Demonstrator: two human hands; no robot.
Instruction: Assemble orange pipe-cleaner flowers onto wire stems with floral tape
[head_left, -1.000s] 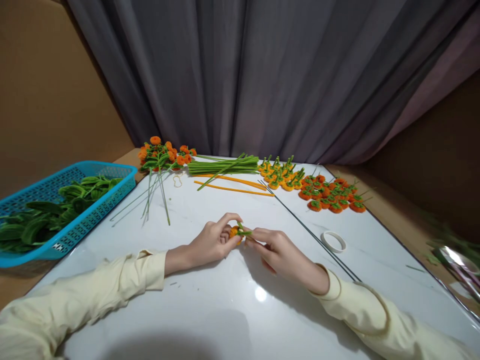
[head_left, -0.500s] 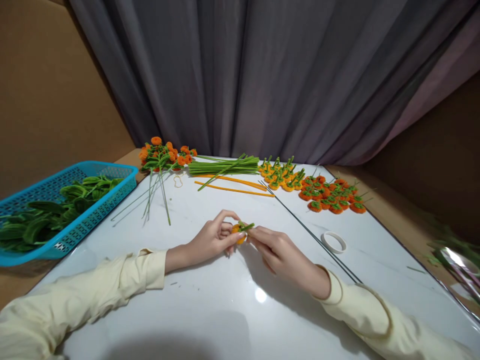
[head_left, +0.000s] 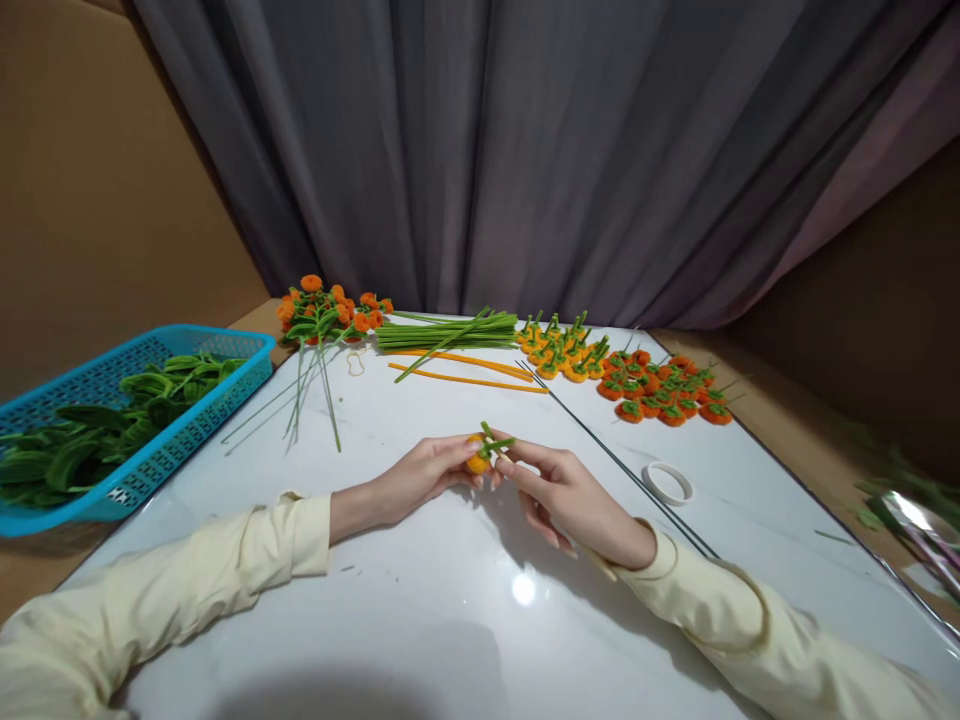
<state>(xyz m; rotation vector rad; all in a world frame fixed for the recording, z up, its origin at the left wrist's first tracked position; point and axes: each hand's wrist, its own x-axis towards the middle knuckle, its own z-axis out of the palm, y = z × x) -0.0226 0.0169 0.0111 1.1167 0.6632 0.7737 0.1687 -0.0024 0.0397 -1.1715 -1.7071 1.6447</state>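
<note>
Between my hands, above the middle of the white table, is a small yellow-orange pipe-cleaner flower with green pipe-cleaner ends sticking out of it. My left hand grips the flower's round body between thumb and fingers. From the other side, my right hand pinches at the green ends with thumb and index finger, its lower fingers loosely curled. The fingers partly cover the flower's underside.
At the back lie green pipe cleaners, yellow ones, yellow flower heads and orange flower heads. Stemmed orange flowers are at the back left. A blue basket holds green leaves. Dark wires and white tape lie right.
The flower has been turned so its green ends now spread apart toward the right. My left fingers have shifted to lie flatter around it, and my right lower fingers have loosened.
</note>
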